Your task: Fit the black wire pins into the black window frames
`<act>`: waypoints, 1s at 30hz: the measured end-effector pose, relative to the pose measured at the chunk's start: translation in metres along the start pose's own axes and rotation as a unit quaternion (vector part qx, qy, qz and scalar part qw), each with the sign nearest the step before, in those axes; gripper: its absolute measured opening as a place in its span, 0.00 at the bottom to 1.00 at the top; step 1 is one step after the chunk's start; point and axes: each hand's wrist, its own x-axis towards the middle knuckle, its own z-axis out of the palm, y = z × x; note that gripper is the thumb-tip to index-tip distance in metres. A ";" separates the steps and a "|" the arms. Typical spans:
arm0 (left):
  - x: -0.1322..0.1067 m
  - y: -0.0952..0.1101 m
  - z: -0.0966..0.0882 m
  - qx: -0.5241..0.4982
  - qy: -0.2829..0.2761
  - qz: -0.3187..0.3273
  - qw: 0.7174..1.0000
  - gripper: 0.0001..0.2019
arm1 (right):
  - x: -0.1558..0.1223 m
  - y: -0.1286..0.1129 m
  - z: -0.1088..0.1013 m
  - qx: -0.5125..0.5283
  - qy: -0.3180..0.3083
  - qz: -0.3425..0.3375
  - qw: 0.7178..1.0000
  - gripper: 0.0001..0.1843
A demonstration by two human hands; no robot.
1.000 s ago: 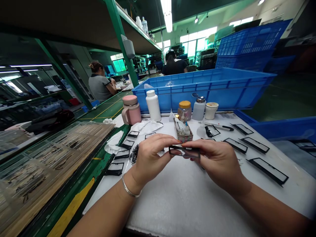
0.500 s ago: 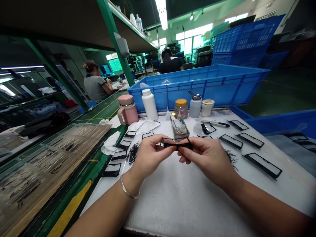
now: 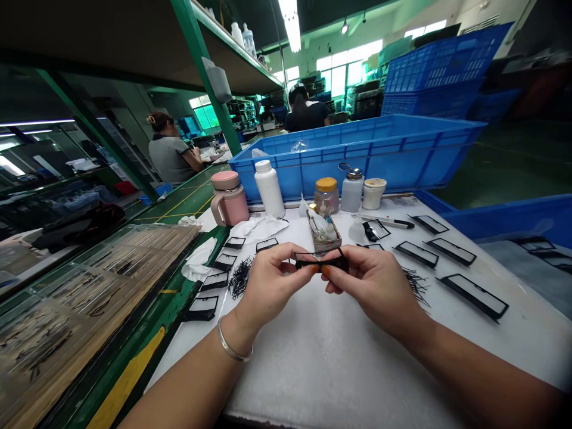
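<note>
The left hand (image 3: 274, 286) and right hand (image 3: 370, 289), fingers (image 3: 328, 271) pinching its ends, hold a slim black-rimmed rectangular frame (image 3: 320, 260) at centre, above a white padded worktop (image 3: 322, 369). Its pane looks clear, though the view is poor. Similar black frames (image 3: 473, 298) lie to either side, near tangled black scraps (image 3: 240, 277).

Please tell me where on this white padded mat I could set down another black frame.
The widest bare patch is the white padded mat below the left hand and right hand, which hold a black frame, reaching the near edge. A narrower strip lies below the long black frame at right. It is crowded behind the hands, around the white bottle and clear tray.
</note>
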 end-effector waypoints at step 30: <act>-0.001 0.004 -0.003 0.155 0.001 0.070 0.986 0.03 | 0.002 0.004 -0.004 -0.040 -0.022 -0.021 0.999 0.07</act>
